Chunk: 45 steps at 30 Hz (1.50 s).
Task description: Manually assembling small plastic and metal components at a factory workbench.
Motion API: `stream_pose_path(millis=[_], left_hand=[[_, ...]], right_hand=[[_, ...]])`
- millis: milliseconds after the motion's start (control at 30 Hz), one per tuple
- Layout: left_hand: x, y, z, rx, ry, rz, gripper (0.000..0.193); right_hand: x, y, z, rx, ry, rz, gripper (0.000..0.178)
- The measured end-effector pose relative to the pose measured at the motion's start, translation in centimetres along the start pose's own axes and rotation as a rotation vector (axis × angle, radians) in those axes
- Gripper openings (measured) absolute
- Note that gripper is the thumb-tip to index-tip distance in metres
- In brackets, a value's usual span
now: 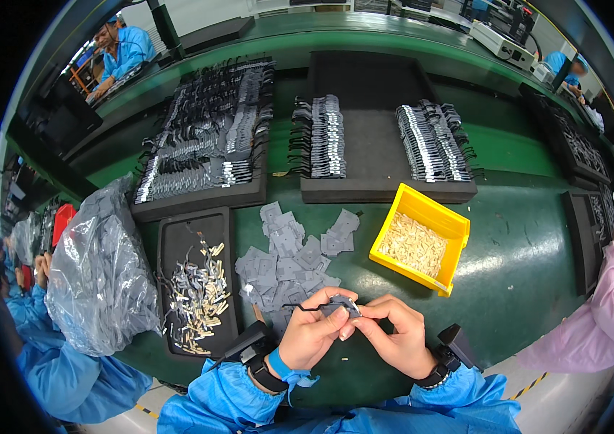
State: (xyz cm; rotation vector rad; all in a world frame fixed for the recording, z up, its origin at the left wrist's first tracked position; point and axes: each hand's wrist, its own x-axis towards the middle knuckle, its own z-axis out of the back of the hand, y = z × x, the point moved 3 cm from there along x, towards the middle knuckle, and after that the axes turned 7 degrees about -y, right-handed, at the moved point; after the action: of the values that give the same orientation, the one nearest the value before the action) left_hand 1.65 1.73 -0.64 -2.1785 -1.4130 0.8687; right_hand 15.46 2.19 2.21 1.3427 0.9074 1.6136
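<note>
Above the near edge of the table, both my hands meet around a small grey part (351, 307) with a black cable trailing left from it. My left hand (312, 334) pinches the part between thumb and fingers. From the right, the thumb and fingertips of my right hand (398, 337) close on the part's other end; fingers partly hide it. Just beyond my left hand lies a loose pile of flat grey plates (278, 271). A yellow bin (458, 253) of small beige pieces (414, 244) stands beyond my right hand. One tiny piece (344, 359) lies below my hands.
Left of the plates, a black tray (177, 230) holds brass-coloured pieces with dark cables (202, 304). A clear plastic bag (104, 275) of grey parts stands beside it. Black foam trays (372, 155) with rows of cabled grey parts fill the back. Co-workers sit at both sides.
</note>
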Motion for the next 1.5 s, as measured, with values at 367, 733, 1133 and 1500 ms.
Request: stream_pose_path(millis=[367, 733, 1133, 1500], left_hand=[[0.1, -0.1, 0.2, 0.036, 0.040, -0.058, 0.021], [0.0, -1.4, -0.3, 0.422, -0.174, -0.187, 0.026], [0.0, -0.7, 0.0, 0.526, -0.161, -0.340, 0.019], [0.0, -0.8, -0.1, 0.917, -0.069, -0.699, 0.016]], right_hand=[[-0.3, -0.4, 0.0, 0.056, 0.022, -0.050, 0.009], [-0.5, -2.0, -0.7, 0.339, 0.112, -0.362, 0.025], [0.2, -0.4, 0.1, -0.133, -0.113, 0.008, 0.015], [0.3, -0.4, 0.3, -0.119, -0.065, 0.018, 0.013]])
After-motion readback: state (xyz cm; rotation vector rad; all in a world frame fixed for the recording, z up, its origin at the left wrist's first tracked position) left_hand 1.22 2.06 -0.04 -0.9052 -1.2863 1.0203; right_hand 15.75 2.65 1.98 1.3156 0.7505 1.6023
